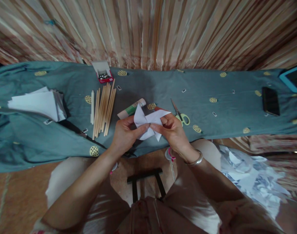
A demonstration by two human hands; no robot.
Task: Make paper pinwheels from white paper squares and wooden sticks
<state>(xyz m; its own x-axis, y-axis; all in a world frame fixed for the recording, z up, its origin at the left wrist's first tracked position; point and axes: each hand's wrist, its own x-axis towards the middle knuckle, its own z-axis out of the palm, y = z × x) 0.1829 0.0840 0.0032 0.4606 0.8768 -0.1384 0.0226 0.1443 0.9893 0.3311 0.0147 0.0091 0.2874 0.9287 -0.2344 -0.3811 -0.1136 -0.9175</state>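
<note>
Both my hands hold a folded white paper shape (149, 122) with pointed flaps, like a pinwheel, just above the near edge of a table covered in teal cloth (65, 143). My left hand (125, 133) pinches its left side with thumb and fingers. My right hand (171, 128) pinches the centre and right flap; a metal bangle sits on that wrist. A glue stick (131, 109) lies just beyond the paper. Green-handled scissors (180, 115) lie right of my right hand.
A bundle of wooden sticks (104, 109) and a white stick lie left of the hands. A stack of white paper (40, 104) sits far left, a small open box of pins (103, 73) at the back, a dark phone (270, 100) at right. Paper scraps (251, 175) litter the floor.
</note>
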